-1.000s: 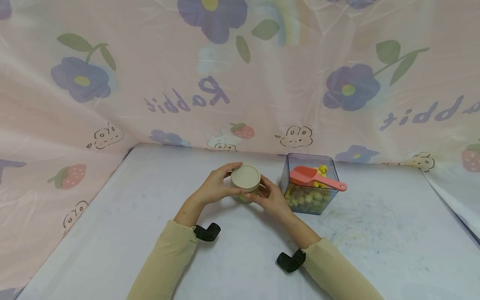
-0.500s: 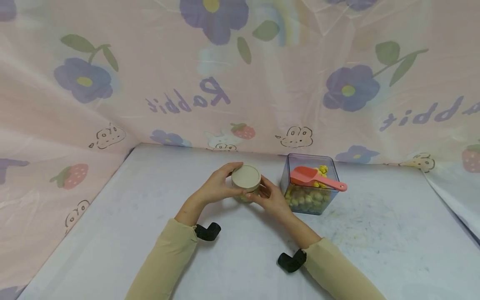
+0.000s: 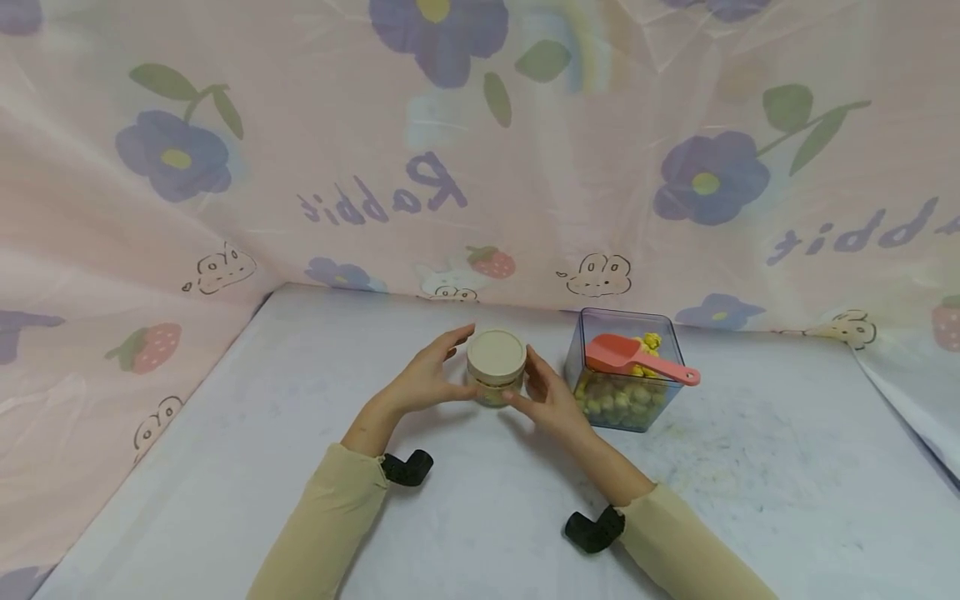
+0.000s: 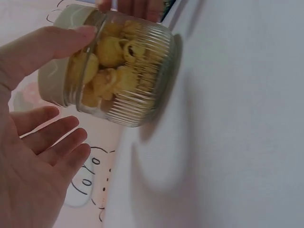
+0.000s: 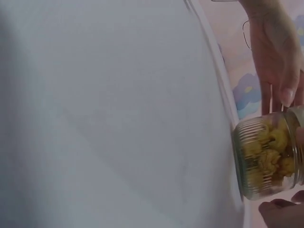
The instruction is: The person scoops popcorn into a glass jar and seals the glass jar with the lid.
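Observation:
A round glass jar (image 3: 498, 392) with a cream lid (image 3: 497, 356) stands upright on the table between both hands. Popcorn-like yellow pieces (image 4: 114, 52) show through its ribbed glass in the left wrist view. On the jar's left, my left hand (image 3: 427, 377) has its thumb by the jar just under the lid; its other fingers are spread and stand off from the jar. My right hand (image 3: 555, 404) is on the other side, thumb near the jar's front and forefinger beside the lid, loosely bent. The right wrist view cuts off most of the right hand.
Close by my right hand stands a clear square container (image 3: 618, 404) of similar yellow pieces. A pink scoop (image 3: 637, 358) lies across its top, handle out over the right rim. A printed curtain (image 3: 525, 167) hangs behind the white table (image 3: 450, 533).
My left hand has loosened and drawn its fingers away from the lid to the left. My right hand has also eased off slightly. The jar stays on the table.

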Motion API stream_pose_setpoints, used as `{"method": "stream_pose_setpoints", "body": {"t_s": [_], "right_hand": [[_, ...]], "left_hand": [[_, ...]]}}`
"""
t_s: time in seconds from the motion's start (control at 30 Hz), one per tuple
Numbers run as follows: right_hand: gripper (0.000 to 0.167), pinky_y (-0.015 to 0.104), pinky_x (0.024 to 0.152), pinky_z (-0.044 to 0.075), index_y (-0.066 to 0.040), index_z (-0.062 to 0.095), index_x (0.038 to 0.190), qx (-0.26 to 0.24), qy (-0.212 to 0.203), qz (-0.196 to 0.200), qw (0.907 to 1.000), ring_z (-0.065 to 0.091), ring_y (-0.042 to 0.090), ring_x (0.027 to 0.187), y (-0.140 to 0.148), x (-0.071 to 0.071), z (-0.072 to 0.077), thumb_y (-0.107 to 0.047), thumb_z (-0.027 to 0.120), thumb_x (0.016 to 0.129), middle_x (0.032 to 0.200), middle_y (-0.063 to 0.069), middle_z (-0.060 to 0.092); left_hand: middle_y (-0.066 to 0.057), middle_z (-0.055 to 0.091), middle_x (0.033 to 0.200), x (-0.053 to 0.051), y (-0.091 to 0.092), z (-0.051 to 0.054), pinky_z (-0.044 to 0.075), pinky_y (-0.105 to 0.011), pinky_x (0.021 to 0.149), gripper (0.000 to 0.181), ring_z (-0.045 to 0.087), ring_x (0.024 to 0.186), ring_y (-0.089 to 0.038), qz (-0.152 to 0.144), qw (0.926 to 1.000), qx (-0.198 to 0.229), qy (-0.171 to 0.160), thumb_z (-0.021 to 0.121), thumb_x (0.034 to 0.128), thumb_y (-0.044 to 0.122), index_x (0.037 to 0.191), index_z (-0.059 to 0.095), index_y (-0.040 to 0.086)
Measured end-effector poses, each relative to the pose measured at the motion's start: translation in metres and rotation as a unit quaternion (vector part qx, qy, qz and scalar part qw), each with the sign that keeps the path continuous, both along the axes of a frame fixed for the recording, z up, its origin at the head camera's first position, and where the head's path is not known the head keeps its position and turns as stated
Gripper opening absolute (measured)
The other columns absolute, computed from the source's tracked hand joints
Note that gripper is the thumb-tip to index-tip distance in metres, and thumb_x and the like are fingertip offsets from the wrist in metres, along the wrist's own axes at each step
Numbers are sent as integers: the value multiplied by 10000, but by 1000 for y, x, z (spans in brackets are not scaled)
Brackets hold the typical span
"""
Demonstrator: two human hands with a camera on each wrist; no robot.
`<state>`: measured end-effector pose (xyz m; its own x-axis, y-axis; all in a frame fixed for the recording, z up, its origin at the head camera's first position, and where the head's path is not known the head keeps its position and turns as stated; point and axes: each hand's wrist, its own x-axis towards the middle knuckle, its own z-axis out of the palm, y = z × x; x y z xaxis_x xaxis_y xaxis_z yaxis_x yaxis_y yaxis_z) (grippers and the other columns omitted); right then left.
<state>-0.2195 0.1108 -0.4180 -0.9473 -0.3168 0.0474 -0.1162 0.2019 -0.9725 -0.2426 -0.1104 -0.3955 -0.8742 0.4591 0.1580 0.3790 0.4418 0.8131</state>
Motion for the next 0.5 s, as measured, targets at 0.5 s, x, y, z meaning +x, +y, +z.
{"method": "stream_pose_setpoints", "body": {"t_s": [0.5], "right_hand": [[696,498,1185,175,27,266,1488,-291,1265,-195,9914,200,347,1452,-6,-8,12,-35,621,892,1558,201,246]], "left_hand": [[-152,337,1526,-3,7,-16,313,-460,1142,942,360,1374,-380,152,9962,453,-731,839,733,135,1495,287,78]]}}
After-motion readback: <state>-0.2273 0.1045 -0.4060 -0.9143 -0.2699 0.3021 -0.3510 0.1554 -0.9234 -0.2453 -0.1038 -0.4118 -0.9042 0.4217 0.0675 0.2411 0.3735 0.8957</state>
